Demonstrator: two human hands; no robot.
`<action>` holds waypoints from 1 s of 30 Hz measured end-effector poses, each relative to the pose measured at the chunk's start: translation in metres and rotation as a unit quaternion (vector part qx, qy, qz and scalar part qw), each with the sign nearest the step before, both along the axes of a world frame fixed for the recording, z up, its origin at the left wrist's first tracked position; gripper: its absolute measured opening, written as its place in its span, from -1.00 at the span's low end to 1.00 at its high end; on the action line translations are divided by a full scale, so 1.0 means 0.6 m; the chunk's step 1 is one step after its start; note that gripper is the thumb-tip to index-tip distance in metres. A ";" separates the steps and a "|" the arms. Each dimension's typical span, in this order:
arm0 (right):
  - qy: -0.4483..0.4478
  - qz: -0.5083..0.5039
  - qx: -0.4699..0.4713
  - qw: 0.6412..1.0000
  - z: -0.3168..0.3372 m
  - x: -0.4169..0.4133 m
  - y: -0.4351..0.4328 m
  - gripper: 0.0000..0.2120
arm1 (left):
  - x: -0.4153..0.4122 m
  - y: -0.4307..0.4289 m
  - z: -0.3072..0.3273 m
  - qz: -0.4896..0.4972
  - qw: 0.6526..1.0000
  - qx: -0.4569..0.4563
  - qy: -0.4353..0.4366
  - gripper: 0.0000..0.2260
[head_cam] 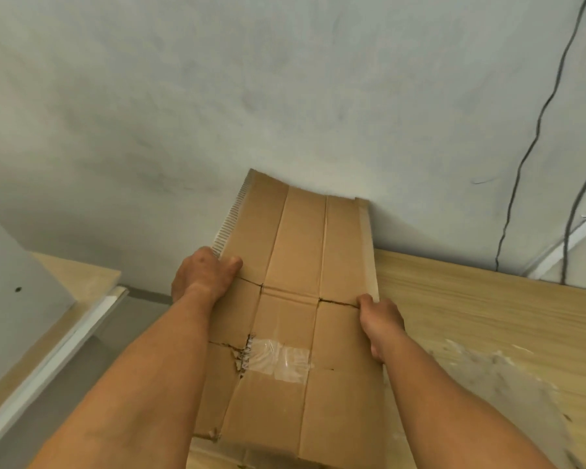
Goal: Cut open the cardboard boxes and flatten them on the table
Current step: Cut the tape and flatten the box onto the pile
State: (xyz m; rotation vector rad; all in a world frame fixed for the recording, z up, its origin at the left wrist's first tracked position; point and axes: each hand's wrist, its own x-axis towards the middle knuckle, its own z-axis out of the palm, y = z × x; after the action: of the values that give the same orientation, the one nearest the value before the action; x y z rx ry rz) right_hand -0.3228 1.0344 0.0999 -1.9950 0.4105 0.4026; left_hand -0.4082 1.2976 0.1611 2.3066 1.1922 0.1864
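Observation:
A flattened brown cardboard box (295,258) with creases, slits and a patch of clear tape lies lengthwise in front of me, its far end up against the white wall. My left hand (202,277) grips its left edge, thumb on top of the board. My right hand (381,321) grips the right edge, fingers curled around it. The near end of the cardboard rests over the left end of the wooden table (487,316). No cutting tool is in sight.
Crumpled clear plastic film (498,384) lies on the table at the right. Dark cables (535,137) hang down the wall at the right. A white cabinet (17,275) and a wooden ledge stand at the left, with grey floor between.

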 end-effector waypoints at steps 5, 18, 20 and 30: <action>0.016 -0.019 -0.032 0.999 -0.047 -0.005 0.043 -0.61 | 0.021 0.040 -0.064 -0.042 0.998 -0.011 0.048 -0.68; 0.088 0.115 -0.277 0.950 -0.100 -0.021 0.079 -0.49 | 0.013 0.083 -0.176 0.041 0.977 -0.077 0.195 -0.38; 0.114 0.147 -0.293 0.938 -0.102 -0.019 0.086 -0.41 | 0.010 0.084 -0.189 0.049 0.972 -0.116 0.197 -0.36; 0.147 0.259 -0.291 0.909 -0.085 -0.025 0.120 -0.19 | -0.022 0.123 -0.204 -0.055 0.972 -0.135 0.186 -0.36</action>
State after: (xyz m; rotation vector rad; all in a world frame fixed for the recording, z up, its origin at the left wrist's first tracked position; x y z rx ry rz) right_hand -0.3379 1.1066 0.0491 -2.6387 0.1843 1.0205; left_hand -0.4216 1.3713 0.0386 2.2122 1.1724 -0.4407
